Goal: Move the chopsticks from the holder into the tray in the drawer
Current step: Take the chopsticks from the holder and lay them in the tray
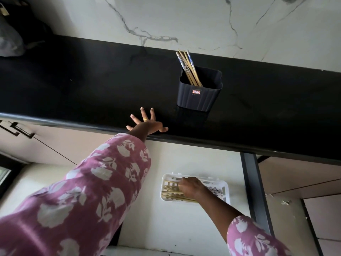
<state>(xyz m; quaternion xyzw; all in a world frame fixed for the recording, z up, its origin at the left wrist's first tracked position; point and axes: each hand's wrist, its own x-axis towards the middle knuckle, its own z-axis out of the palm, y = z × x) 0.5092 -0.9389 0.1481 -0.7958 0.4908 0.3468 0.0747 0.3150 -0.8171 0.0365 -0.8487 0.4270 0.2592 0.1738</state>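
A dark ribbed holder (199, 93) stands on the black countertop, with several chopsticks (187, 66) leaning out of it to the upper left. Below, in the open drawer, lies a white slotted tray (226, 189) holding several more chopsticks (170, 189) side by side. My right hand (191, 187) rests in the tray with its fingers curled over those chopsticks. My left hand (146, 122) lies flat on the counter's front edge, fingers spread, left of the holder and apart from it.
The drawer (184, 228) has a pale floor and a dark metal side rail (253, 189) on its right. A marble-patterned wall (184, 19) rises behind the counter. A grey bag (9, 39) sits at the far left. Cabinet handles (16, 129) show at left.
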